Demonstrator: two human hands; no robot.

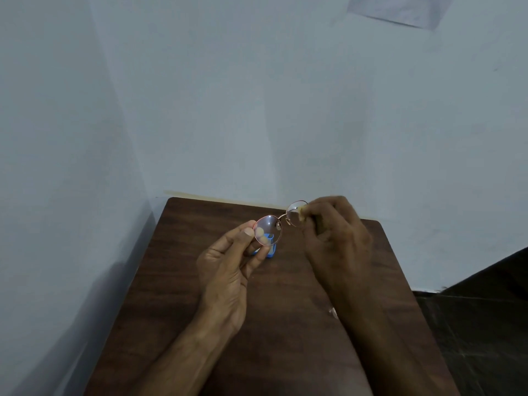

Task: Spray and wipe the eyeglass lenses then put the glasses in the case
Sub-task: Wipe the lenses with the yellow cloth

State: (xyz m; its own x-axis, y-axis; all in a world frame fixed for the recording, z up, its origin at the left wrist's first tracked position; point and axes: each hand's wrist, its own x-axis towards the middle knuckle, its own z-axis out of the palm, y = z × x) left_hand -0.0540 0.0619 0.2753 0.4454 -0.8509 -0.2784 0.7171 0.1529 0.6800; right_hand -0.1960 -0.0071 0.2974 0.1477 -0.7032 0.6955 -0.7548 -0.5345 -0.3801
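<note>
Thin rose-gold round eyeglasses (281,218) are held up above the dark wooden table (183,281). My left hand (228,270) pinches the rim of the left-side lens between thumb and fingers. My right hand (333,227) grips the right-side lens, with a small pale yellowish cloth (301,213) pressed against it. A blue object (267,247) lies on the table behind my left fingers, mostly hidden, partly seen through the lens. I cannot tell whether it is the case or the spray.
The table stands in a corner of pale blue walls (257,110). A small whitish thing (333,312) peeks out beside my right forearm. Dark floor (485,324) lies past the table's right edge.
</note>
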